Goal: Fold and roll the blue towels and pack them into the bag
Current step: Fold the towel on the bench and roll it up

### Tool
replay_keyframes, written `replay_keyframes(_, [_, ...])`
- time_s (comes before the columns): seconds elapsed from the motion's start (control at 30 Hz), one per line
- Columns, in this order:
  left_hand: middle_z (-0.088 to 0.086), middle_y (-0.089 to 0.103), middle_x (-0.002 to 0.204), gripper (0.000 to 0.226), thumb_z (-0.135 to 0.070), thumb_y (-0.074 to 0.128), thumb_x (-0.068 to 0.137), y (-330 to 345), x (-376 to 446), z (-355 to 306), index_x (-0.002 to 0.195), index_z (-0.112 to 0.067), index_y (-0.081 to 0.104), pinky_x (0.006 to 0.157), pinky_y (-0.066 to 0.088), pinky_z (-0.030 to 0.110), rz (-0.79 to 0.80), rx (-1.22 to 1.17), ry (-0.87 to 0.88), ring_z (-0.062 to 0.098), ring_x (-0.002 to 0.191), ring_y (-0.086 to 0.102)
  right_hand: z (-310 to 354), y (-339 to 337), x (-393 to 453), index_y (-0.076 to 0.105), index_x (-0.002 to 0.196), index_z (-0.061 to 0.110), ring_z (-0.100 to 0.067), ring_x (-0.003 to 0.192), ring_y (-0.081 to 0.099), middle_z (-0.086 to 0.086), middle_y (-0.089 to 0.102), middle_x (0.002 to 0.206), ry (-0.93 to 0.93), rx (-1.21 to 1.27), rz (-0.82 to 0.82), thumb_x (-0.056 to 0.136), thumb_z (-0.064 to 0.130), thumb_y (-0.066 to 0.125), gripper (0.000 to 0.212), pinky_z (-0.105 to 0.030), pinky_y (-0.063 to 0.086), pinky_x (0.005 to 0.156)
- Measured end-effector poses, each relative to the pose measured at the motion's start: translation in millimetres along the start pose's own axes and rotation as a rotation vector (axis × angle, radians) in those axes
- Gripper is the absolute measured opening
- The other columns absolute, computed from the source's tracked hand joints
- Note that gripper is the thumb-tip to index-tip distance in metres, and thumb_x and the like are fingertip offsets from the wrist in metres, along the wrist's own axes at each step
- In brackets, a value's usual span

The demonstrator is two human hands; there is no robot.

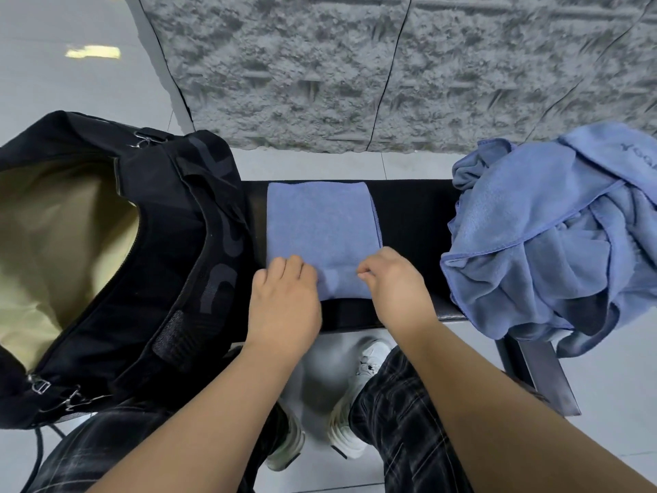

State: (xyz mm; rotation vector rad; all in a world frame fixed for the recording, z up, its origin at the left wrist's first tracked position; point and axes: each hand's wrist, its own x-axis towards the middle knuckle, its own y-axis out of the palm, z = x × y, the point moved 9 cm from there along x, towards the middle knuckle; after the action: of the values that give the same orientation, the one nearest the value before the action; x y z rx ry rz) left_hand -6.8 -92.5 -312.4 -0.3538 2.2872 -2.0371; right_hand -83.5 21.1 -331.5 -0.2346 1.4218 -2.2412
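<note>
Black and narrow, the surface (409, 222) carries a folded towel (320, 225) at its middle, a flat blue rectangle with bare strips on both sides. Left of the towel, the bag (170, 250) gapes open, showing a tan lining. Right of the towel, a crumpled pile (547, 236) of blue towels hangs over the surface's edge. Both hands are at the towel's near edge: left hand (284, 297) and right hand (398, 282), fingers curled, pinching the cloth.

A black worktop (409, 215) runs across the middle of the view over a pale tiled floor (604, 386). Beyond its far edge stands a rough grey textured wall (355, 65). Below its near edge show dark plaid trousers (401, 414) and white sneakers (355, 396).
</note>
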Motion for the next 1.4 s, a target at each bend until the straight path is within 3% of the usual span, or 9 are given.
replay_keyframes(0.2, [0.004,0.058,0.089,0.037,-0.012,0.075,0.063,19,-1,7,0.096,-0.012,0.058,0.075,0.030,0.035,0.061,0.053,-0.023,0.027,0.083,0.056,15,8,-13,0.064,0.111,0.003,-0.027,0.109,0.045,-0.009,0.056,0.109,-0.075,-0.070,-0.013,0.084,0.021,0.064,0.033,-0.032,0.038,0.092])
replay_keyframes(0.43, [0.005,0.060,0.084,0.018,-0.015,0.052,0.079,17,4,13,0.094,-0.010,0.061,0.076,0.034,0.036,0.049,-0.061,-0.004,0.029,0.082,0.059,-10,16,-6,0.052,0.130,0.019,-0.019,0.120,0.038,0.000,0.050,0.125,0.020,0.034,0.282,0.093,0.032,0.055,0.039,-0.032,0.033,0.103])
replay_keyframes(0.57, [-0.005,0.048,0.112,0.026,-0.032,0.038,0.098,28,-4,15,0.121,-0.020,0.039,0.088,0.032,0.035,0.289,-0.156,-0.040,0.021,0.107,0.043,-32,19,-16,0.049,0.108,0.035,-0.019,0.101,0.051,0.000,0.053,0.110,0.182,0.174,0.441,0.091,0.040,0.055,0.019,-0.033,0.044,0.091])
replay_keyframes(0.67, [-0.007,0.045,0.103,0.022,-0.037,0.025,0.100,24,-5,11,0.114,-0.023,0.036,0.088,0.026,0.034,0.314,-0.111,-0.012,0.019,0.104,0.041,-27,18,-19,0.048,0.099,0.028,-0.010,0.081,0.051,0.003,0.054,0.090,0.175,0.242,0.477,0.093,0.035,0.054,0.011,-0.021,0.040,0.068])
replay_keyframes(0.77, [-0.002,0.045,0.110,0.029,-0.038,0.023,0.100,28,-5,13,0.114,-0.022,0.042,0.084,0.025,0.036,0.314,-0.025,-0.047,0.022,0.106,0.039,-25,13,-15,0.055,0.098,0.024,-0.013,0.092,0.043,0.007,0.047,0.092,0.153,0.179,0.382,0.094,0.036,0.052,0.014,-0.025,0.037,0.078])
replay_keyframes(0.87, [0.005,0.051,0.099,0.031,-0.035,0.034,0.094,15,0,16,0.097,-0.016,0.058,0.075,0.027,0.039,0.072,-0.024,-0.083,0.025,0.092,0.042,-24,8,-9,0.062,0.107,0.021,-0.015,0.108,0.034,0.004,0.045,0.108,0.154,0.053,0.235,0.094,0.038,0.052,0.024,-0.032,0.036,0.095])
replay_keyframes(0.97, [0.005,0.053,0.092,0.022,-0.006,0.051,0.072,0,1,4,0.089,-0.016,0.061,0.073,0.022,0.034,-0.118,-0.087,-0.022,0.022,0.086,0.037,-21,2,-5,0.062,0.110,0.019,-0.017,0.109,0.035,0.002,0.049,0.110,0.168,0.081,0.082,0.092,0.036,0.057,0.025,-0.032,0.039,0.094])
replay_keyframes(1.3, [-0.005,0.059,0.093,0.050,-0.009,0.078,0.054,7,5,-9,0.098,-0.020,0.060,0.076,0.027,0.029,0.005,-0.125,0.108,0.022,0.086,0.055,-5,-16,1,0.066,0.098,0.021,-0.021,0.101,0.043,0.002,0.055,0.101,0.085,-0.056,-0.141,0.088,0.029,0.063,0.014,-0.029,0.028,0.081])
replay_keyframes(1.4, [-0.005,0.062,0.093,0.044,-0.004,0.073,0.061,10,12,0,0.101,-0.019,0.061,0.079,0.029,0.028,-0.010,-0.167,0.088,0.023,0.087,0.059,23,-22,-2,0.070,0.092,0.016,-0.029,0.089,0.054,-0.003,0.062,0.091,-0.107,0.008,-0.217,0.081,0.011,0.061,0.016,-0.038,0.043,0.080])
